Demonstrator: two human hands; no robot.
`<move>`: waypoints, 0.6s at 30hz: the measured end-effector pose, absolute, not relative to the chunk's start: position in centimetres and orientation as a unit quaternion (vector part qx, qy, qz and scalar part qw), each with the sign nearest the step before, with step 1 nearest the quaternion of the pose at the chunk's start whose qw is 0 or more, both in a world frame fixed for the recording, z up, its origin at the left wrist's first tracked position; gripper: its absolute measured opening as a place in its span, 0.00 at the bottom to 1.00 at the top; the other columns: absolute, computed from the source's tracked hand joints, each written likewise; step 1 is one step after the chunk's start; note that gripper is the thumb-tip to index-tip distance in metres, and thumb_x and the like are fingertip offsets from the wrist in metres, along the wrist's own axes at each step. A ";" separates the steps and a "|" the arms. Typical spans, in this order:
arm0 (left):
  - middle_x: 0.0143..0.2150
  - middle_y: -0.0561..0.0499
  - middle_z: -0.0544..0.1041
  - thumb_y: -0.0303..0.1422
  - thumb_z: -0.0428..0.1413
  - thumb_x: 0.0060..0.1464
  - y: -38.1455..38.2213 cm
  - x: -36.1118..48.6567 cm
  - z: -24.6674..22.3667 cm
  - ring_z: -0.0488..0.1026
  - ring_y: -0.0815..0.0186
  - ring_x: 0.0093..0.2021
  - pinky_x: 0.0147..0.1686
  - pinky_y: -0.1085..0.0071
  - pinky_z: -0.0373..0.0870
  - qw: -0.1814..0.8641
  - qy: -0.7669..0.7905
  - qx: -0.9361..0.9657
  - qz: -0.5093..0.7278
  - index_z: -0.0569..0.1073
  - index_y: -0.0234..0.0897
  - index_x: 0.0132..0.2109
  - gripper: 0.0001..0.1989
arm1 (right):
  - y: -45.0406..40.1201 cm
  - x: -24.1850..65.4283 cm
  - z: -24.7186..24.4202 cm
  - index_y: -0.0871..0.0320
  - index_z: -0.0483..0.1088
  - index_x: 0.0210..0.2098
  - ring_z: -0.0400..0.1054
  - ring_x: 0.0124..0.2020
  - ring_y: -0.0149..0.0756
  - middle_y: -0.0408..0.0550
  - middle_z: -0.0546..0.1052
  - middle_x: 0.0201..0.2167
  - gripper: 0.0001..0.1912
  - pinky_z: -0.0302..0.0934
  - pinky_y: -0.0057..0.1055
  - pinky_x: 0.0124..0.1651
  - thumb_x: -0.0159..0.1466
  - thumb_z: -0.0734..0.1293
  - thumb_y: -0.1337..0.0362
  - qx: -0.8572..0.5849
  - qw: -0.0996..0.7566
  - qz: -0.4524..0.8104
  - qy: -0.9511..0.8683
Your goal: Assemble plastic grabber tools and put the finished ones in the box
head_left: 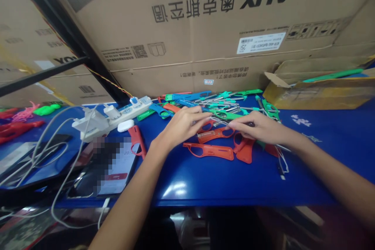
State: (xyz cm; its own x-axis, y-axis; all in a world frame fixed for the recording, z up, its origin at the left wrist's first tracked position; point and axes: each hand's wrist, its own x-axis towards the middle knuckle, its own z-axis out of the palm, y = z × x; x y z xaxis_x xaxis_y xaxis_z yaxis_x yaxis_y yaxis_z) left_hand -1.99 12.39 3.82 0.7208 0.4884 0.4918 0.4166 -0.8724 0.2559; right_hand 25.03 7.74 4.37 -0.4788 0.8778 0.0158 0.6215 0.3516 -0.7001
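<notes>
**Both hands meet over a thin metal piece above the orange handles**

Forearms come up from the bottom edge of my view, mine on both sides, converging toward the middle of the blue table [205, 179]. Going left to right: at far left lie tablets and a phone [114, 168] tangled in white cables, then a white power strip [117, 115] with chargers plugged in, and a small white case beside it. An orange plastic handle [136, 140] lies alone just right of the phone.

My left hand [183, 125] comes next, fingers curled and pinched toward the centre. It seems to grip one end of a thin metal wire piece [220, 121], though the part is small and I cannot tell its shape exactly. My right hand [258, 127] pinches in from the other side, fingertips almost touching the left's. So the piece lies between the two hands, its long axis running roughly left to right, and neither hand is clearly nearer.

Directly beneath the hands lie orange handle halves [209, 150], their long axes also left to right. Behind them sits a heap of blue and green handles [225, 99] with metal parts mixed in. Far right, an open cardboard box [322, 91] holds a green piece, with big cartons standing behind.
</notes>
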 end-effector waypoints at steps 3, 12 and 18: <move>0.35 0.50 0.75 0.38 0.50 0.70 12.6 -2.2 3.7 0.70 0.65 0.34 0.34 0.67 0.62 0.094 0.242 0.917 0.302 0.78 0.41 0.55 0.15 | 7.7 24.9 4.5 0.56 0.76 0.31 0.65 0.22 0.31 0.43 0.75 0.21 0.25 0.56 0.30 0.28 0.70 0.59 0.44 -0.444 0.196 0.308 -0.818; 0.32 0.49 0.78 0.41 0.48 0.70 12.9 -2.3 3.7 0.73 0.65 0.34 0.36 0.67 0.65 0.072 0.238 0.930 0.272 0.81 0.41 0.45 0.17 | 7.7 24.7 4.4 0.58 0.76 0.34 0.70 0.25 0.32 0.45 0.78 0.25 0.26 0.60 0.31 0.32 0.71 0.58 0.45 -0.438 0.186 0.326 -0.817; 0.41 0.46 0.82 0.36 0.49 0.69 12.3 -1.8 3.4 0.78 0.63 0.37 0.38 0.67 0.70 0.109 0.276 0.919 0.258 0.78 0.37 0.52 0.15 | 7.6 24.7 4.6 0.58 0.78 0.37 0.68 0.25 0.31 0.44 0.78 0.26 0.23 0.58 0.29 0.30 0.68 0.62 0.45 -0.440 0.182 0.319 -0.819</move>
State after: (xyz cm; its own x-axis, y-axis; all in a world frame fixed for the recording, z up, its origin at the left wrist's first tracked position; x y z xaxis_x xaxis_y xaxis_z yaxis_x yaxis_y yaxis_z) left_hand -1.82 12.26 3.42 0.7138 0.5642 0.4150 0.4515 -0.8236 0.3431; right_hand 24.74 7.64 4.63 -0.5465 0.8373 0.0179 0.6042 0.4089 -0.6839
